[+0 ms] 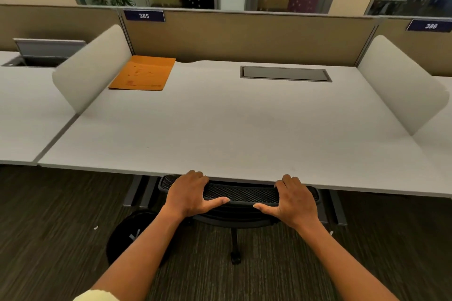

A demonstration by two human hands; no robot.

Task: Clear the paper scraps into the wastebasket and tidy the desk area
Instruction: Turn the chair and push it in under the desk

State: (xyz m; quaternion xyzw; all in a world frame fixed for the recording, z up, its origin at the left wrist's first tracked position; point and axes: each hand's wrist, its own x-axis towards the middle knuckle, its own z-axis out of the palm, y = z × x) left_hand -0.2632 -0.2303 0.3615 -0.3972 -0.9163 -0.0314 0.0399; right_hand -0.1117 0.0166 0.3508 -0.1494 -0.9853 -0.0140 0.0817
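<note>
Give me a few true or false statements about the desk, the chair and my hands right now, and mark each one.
1. Both hands rest on the chair back. True: left hand and right hand grip the mesh chair back.
2. The orange folder lies at the desk's near right corner. False: far left.
3. The wastebasket stands on the desk. False: on the floor, left of the chair.
4. The desk's cable hatch is closed. True.

both bare forearms reach forward, roughly parallel. the left hand (188, 194) and right hand (294, 199) lie palm-down, fingers curled over forward, thumbs stretched inward toward each other, well apart.
</note>
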